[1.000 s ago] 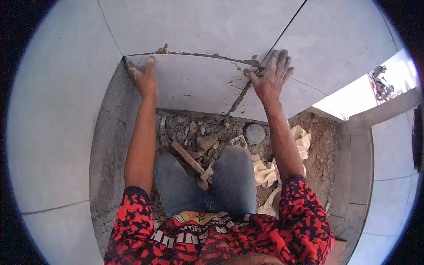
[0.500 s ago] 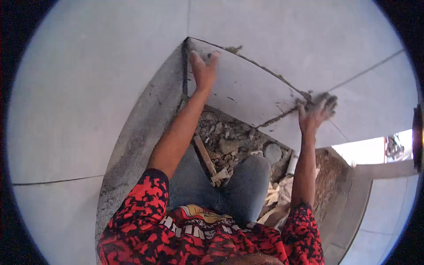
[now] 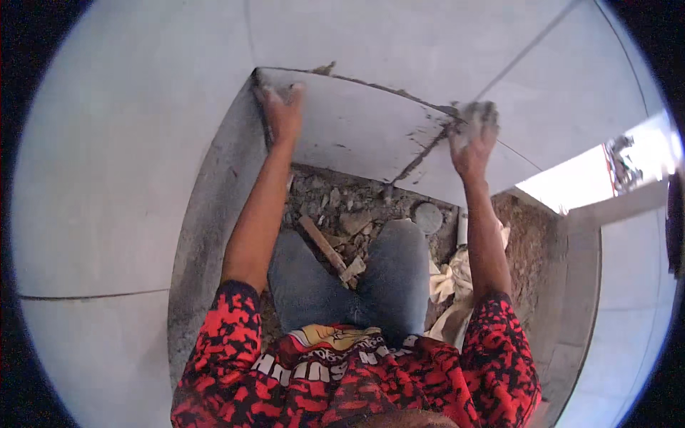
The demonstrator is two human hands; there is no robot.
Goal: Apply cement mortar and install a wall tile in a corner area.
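Note:
My left hand (image 3: pixel 284 114) is open on the upper left corner of a pale grey wall tile (image 3: pixel 357 118), thumb and fingers apart. My right hand (image 3: pixel 473 139) lies open at the tile's upper right corner, fingers on the joint with the neighbouring tiles (image 3: pixel 556 85), its fingertips coated in grey mortar. Mortar smears mark the joints along the top and right side. Below the tile's lower edge is rough rubble (image 3: pixel 321 192).
A hammer-like tool with a wooden handle (image 3: pixel 317 242) lies between my knees. A round grey piece (image 3: pixel 428 218), pipe (image 3: pixel 462 225) and cream cloth (image 3: pixel 448 282) are at right. A grey concrete strip (image 3: pixel 207 257) borders the left; a bright opening shows a motorcycle (image 3: pixel 626 164).
My head's view has swung one way and partly back, shifting the whole scene in frame. Both hands stay on the tile's upper corners, with small shifts of the fingers.

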